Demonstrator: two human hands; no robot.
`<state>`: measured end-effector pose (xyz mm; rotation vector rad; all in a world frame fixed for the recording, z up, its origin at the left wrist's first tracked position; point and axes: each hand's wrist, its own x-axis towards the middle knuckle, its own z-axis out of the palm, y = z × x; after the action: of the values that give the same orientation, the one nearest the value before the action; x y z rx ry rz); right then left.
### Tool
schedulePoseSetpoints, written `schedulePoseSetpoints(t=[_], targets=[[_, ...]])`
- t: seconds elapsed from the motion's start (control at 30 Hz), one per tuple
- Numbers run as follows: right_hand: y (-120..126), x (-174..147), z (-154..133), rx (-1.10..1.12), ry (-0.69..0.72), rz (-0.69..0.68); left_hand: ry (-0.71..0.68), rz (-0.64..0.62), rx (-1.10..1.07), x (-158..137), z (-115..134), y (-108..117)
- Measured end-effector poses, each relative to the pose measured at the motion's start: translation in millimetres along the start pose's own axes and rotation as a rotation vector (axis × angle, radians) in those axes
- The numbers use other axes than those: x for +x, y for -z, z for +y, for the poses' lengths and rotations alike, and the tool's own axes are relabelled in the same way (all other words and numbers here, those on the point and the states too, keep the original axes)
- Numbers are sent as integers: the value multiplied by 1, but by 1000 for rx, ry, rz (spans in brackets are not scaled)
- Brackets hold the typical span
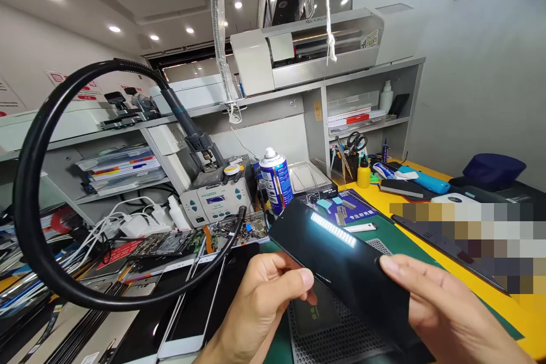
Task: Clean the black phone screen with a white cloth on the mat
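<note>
A thin, glossy black phone screen [336,264] is held up at a tilt in front of me, with a lamp's bright grid of lights mirrored on its face. My right hand [443,301] is closed on the screen's right end, thumb on the glossy face. Along its near left edge, my left hand [273,290] is closed with thumb and fingers at the rim. Whether a thin film sits between those fingertips cannot be made out. Beneath the screen is a dark perforated pad [315,347] on a green mat [460,273].
A blue spray can [275,182] stands behind the screen, beside a rework station [217,205]. A thick black hose [25,193] loops across the left side. Several phone panels [205,296] lie at left. Another dark phone [447,250] rests on the yellow surface at right.
</note>
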<state>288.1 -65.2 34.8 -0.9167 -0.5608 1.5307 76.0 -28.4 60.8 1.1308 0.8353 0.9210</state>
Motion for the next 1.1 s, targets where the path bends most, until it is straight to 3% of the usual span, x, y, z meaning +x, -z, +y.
schedulePoseSetpoints(t=[0.13,0.23,0.6,1.1], targets=[[3,10,-18,-60,54,-189,-31,-51,12,-5,1,-11],[6,17,-22,-97,43,-259,-94,-79,12,-6,3,-18],[9,25,-21,-146,78,-287,-33,12,-21,-8,-4,-14],[0,23,-25,-130,62,-352,-85,-96,54,-4,-3,-7]])
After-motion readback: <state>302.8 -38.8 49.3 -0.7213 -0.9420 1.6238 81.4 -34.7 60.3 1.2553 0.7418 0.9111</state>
